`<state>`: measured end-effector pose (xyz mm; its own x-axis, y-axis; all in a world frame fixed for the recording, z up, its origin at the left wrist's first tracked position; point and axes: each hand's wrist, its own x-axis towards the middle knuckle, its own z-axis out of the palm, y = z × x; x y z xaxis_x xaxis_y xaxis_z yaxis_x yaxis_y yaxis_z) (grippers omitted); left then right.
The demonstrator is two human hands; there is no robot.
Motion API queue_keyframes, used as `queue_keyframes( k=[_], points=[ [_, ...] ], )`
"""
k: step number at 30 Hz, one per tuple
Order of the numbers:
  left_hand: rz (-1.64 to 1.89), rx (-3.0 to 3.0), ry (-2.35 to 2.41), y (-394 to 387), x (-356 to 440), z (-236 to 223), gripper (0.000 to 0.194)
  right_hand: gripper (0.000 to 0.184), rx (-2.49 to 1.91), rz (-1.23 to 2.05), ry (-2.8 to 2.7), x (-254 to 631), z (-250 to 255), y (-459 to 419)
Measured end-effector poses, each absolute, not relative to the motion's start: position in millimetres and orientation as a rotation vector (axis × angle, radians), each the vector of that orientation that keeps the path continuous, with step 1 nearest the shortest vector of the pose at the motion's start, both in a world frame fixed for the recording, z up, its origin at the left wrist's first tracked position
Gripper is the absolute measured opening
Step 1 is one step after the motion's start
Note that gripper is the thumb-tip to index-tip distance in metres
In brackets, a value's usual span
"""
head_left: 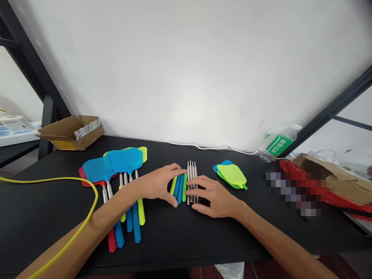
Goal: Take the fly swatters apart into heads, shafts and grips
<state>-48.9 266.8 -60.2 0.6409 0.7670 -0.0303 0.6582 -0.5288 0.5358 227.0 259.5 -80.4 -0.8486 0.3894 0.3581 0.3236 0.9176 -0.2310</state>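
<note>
My left hand (pixel 158 184) curves around a small bundle of green and blue plastic handles (pixel 178 189), its thumb below them and its fingers across the top. Just to the right, my right hand (pixel 212 195) lies over several upright steel shafts (pixel 192 182), with its fingertips on them. Left of my hands lie several assembled fly swatters with blue and red mesh heads (pixel 122 161), their handles (pixel 135 224) pointing toward me. My left forearm passes over them. Right of my right hand sits a small stack of loose lime and blue mesh heads (pixel 231 175).
All this rests on a black table (pixel 43 217) against a white wall. A yellow cable (pixel 94 195) runs along its left side, and a cardboard box (pixel 71 133) stands at the back left. A water bottle (pixel 280 143) lies back right, beside red plastic and cardboard (pixel 331 182).
</note>
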Motion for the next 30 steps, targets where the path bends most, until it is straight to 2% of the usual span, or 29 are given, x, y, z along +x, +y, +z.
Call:
queue_keyframes(
  k=[16, 21, 25, 30],
  points=[
    [0.235, 2.510, 1.297, 268.0, -37.4, -76.6, 0.109, 0.030, -0.527, 0.271, -2.649, 229.3, -84.5, 264.9],
    [0.286, 2.637, 1.283, 270.2, -37.9, -84.0, 0.110, 0.038, -0.525, 0.248, -2.631, 227.1, -84.3, 264.6],
    [0.375, 2.681, 1.243, 270.2, -34.4, -85.7, 0.110, 0.029, -0.536, 0.208, -2.617, 224.6, -85.5, 264.0],
    [0.398, 2.659, 1.270, 271.6, -32.1, -83.5, 0.104, 0.028, -0.508, 0.170, -2.594, 225.5, -87.7, 265.3]
  ],
)
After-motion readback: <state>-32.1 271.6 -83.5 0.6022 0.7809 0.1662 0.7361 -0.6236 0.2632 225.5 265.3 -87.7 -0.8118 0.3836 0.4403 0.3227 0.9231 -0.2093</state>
